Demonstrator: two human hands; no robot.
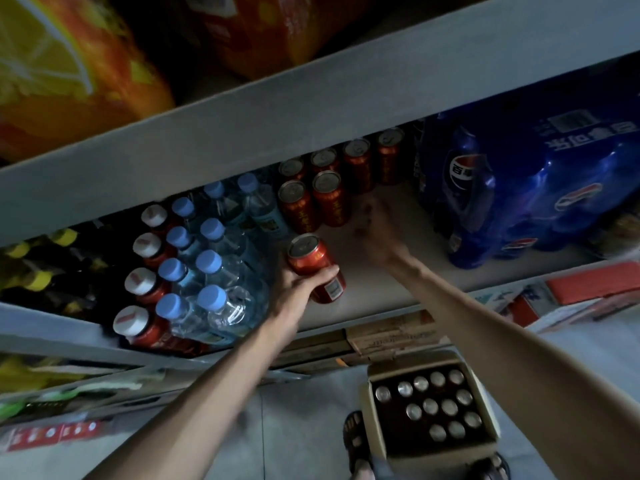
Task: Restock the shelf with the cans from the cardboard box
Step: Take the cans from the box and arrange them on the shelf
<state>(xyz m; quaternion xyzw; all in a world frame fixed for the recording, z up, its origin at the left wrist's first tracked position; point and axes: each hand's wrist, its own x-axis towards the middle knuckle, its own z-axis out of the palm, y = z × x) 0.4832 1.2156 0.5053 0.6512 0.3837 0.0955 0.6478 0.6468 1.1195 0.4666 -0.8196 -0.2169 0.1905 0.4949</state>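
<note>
My left hand [298, 288] grips a red drink can [313, 260] from the side. The fingers wrap round its lower body and the thumb sits on the near side. The can leans, with its silver top turned up and towards the back of the shelf [367, 285]. It is over the bare pale stretch of the shelf, just beside the shrink-wrapped pack of blue-capped water bottles [214, 268]. I cannot tell whether its base touches the shelf board. My right hand [377, 233] reaches further in over the same bare stretch. It is close to the red cans already standing on the shelf [329, 197], but it is so blurred that I cannot tell whether the fingers are spread or curled. Those cans stand upright, a row along the back and two more in front of it at the left end. To their right stands a blue wrapped pack of Pepsi bottles [519, 188]. Left of the water pack is a line of red bottles with white caps [145, 249], and beyond those are dark bottles with yellow caps [41, 271]. Orange wrapped packs [69, 84] fill the shelf above. On the floor below my right forearm is the open cardboard box [367, 403]. Inside it are more cans [431, 407] standing upright, with gaps among their silver tops. My sandalled foot [353, 438] is just beside the box's left wall.
</note>
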